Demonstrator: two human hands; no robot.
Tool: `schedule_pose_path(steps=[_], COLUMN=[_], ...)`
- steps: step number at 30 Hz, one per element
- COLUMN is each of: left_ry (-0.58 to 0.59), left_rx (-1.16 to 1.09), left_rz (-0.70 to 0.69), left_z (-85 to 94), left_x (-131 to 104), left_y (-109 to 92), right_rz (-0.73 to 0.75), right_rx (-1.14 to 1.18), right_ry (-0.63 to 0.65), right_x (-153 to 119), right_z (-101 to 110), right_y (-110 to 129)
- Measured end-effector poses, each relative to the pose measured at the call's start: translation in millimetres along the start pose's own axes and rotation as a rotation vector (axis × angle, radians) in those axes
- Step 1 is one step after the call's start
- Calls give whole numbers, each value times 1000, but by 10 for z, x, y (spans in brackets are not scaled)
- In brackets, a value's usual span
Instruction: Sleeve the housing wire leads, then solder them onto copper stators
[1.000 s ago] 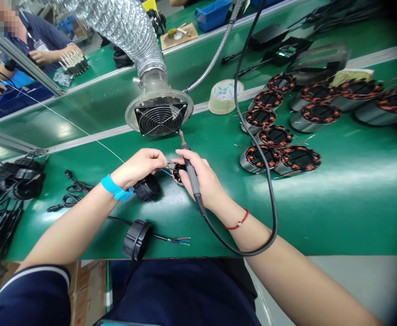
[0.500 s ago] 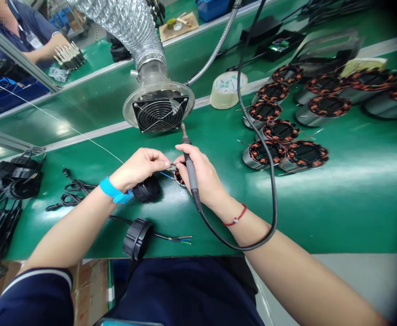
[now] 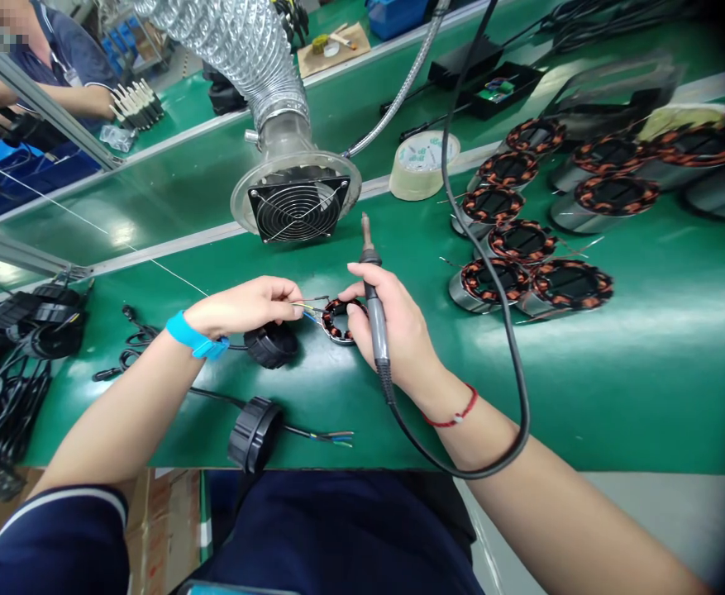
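Observation:
In my right hand point(image 3: 396, 326) lies a soldering iron point(image 3: 377, 318), its tip pointing up and away toward the fan. The thumb and forefinger of that hand are beside a motor stator point(image 3: 336, 329) with copper windings on the green bench. My left hand point(image 3: 259, 302), with a blue wrist strap, pinches thin coloured wires point(image 3: 311, 311) at the stator's left edge. Just below the left hand sits a black ribbed cap point(image 3: 271, 344) with a cable. Nearer me, another black cap point(image 3: 254, 434) lies on its side, its stripped wire ends spread to the right.
A fume extractor fan point(image 3: 300, 208) hangs ahead of my hands. More stators point(image 3: 569, 285) stand at the right, with a tape roll point(image 3: 424, 165) behind. Black cables point(image 3: 8, 413) pile up at the left. Across the partition, a co-worker's arm point(image 3: 70, 99) shows.
My right hand with the soldering iron has shifted right, away from the left hand, and its fingers have parted from the wires. More of the stator shows.

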State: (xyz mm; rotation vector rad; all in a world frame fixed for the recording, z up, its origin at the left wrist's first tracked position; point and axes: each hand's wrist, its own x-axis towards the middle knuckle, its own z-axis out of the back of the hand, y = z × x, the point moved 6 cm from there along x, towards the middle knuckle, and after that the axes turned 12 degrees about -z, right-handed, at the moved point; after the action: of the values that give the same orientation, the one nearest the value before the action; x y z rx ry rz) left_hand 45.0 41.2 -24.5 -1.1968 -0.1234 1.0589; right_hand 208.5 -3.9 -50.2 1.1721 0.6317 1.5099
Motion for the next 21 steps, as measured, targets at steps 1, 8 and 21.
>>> schedule_pose_path(steps=[1, 8, 21], left_ry=[-12, -20, -30], left_rx=[-25, -75, -51], left_rz=[2, -12, -18], left_z=[0, -114, -170], left_x=[15, 136, 113], left_y=[13, 87, 86], right_rz=[3, 20, 115], right_rx=[-1, 1, -45], right_ry=[6, 18, 119], right_x=[0, 3, -35], right_z=[-2, 2, -70], right_y=[10, 23, 83])
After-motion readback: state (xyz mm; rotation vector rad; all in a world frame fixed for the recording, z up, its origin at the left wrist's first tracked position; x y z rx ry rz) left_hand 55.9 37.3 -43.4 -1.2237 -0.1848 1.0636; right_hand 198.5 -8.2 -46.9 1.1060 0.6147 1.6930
